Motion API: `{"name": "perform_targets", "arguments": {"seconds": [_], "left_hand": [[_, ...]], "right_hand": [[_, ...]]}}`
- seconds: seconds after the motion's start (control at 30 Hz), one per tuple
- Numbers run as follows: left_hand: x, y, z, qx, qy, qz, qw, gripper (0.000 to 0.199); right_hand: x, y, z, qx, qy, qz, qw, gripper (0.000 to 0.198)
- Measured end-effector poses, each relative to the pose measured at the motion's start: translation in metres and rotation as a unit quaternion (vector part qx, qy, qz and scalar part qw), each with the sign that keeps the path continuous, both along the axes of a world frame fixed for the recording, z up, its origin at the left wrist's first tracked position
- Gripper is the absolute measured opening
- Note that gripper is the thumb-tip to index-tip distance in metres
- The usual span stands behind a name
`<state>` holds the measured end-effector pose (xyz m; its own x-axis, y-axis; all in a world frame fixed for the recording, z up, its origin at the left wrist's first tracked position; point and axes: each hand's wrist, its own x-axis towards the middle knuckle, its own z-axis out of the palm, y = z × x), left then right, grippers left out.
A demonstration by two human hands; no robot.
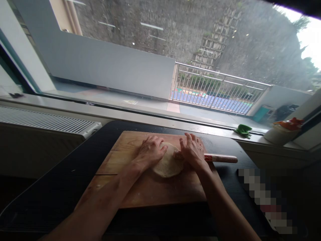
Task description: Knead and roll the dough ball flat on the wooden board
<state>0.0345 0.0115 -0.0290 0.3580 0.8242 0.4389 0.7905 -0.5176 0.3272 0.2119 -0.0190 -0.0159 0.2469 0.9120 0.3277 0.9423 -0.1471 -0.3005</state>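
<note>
A flat round sheet of dough (pixel 167 165) lies on a wooden board (pixel 140 197). My left hand (pixel 153 149) rests at the upper left edge of the dough, fingers bent and thumb over it; its fingertips are partly hidden. My right hand (pixel 192 149) presses on a wooden rolling pin (pixel 220 158), palm over it and fingers reaching forward. The pin's left end lies over the right part of the dough, and its other end sticks out past the board's right edge. The middle of the pin is hidden beneath the hand.
The board sits on a black table (pixel 67 174) by a window sill (pixel 173 122). A green cloth-like item (pixel 242 130) and a white pot (pixel 281 134) with something orange on top stand on the sill. A radiator (pixel 47 122) is at left, a blurred-out flat object (pixel 263 201) at right.
</note>
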Motion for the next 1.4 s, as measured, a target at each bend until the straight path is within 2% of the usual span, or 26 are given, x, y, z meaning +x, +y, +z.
{"name": "perform_targets", "arguments": {"seconds": [0.1,0.17,0.37,0.5,0.6,0.7,0.8,0.9,1.07,1.13,1.3,1.4], "left_hand": [[0.007,0.007,0.004,-0.025,0.009,0.025,0.999,0.033],[0.009,0.011,0.006,-0.038,0.001,0.019,0.999,0.032],[0.002,0.008,0.011,-0.13,-0.12,-0.068,0.982,0.025],[-0.013,0.004,0.019,-0.187,-0.199,-0.011,0.962,0.034],[-0.027,0.004,0.026,-0.304,-0.17,-0.018,0.937,0.048],[-0.031,0.004,0.027,-0.352,-0.12,-0.058,0.927,0.045],[-0.026,0.004,0.022,-0.312,-0.111,-0.053,0.942,0.04],[-0.02,0.005,0.015,-0.258,-0.112,-0.034,0.959,0.035],[-0.018,0.004,0.013,-0.279,-0.122,-0.049,0.951,0.037],[-0.019,0.003,0.013,-0.285,-0.113,-0.054,0.95,0.037],[-0.018,0.001,0.013,-0.248,-0.09,-0.05,0.963,0.034],[-0.017,0.0,0.015,-0.242,-0.079,-0.039,0.966,0.034]], "right_hand": [[0.0,-0.003,0.002,-0.005,0.002,-0.011,1.0,0.048],[0.001,0.005,0.006,-0.016,0.012,-0.008,1.0,0.048],[0.005,0.02,0.016,-0.002,0.037,0.018,0.999,0.045],[0.005,0.016,0.017,-0.004,0.046,0.038,0.998,0.047],[0.002,0.007,0.013,-0.015,0.025,0.059,0.998,0.053],[-0.005,-0.007,0.008,-0.026,0.004,0.058,0.998,0.054],[-0.011,-0.017,0.004,-0.027,-0.015,0.054,0.998,0.048],[-0.014,-0.007,0.006,-0.021,-0.017,0.041,0.999,0.045],[-0.013,0.017,0.012,-0.089,0.016,0.022,0.996,0.048],[-0.014,0.006,0.008,-0.077,0.013,0.031,0.996,0.047],[-0.018,-0.038,-0.005,0.013,-0.028,0.03,0.999,0.043],[-0.017,-0.025,-0.004,0.011,-0.019,0.024,0.999,0.042]]}}
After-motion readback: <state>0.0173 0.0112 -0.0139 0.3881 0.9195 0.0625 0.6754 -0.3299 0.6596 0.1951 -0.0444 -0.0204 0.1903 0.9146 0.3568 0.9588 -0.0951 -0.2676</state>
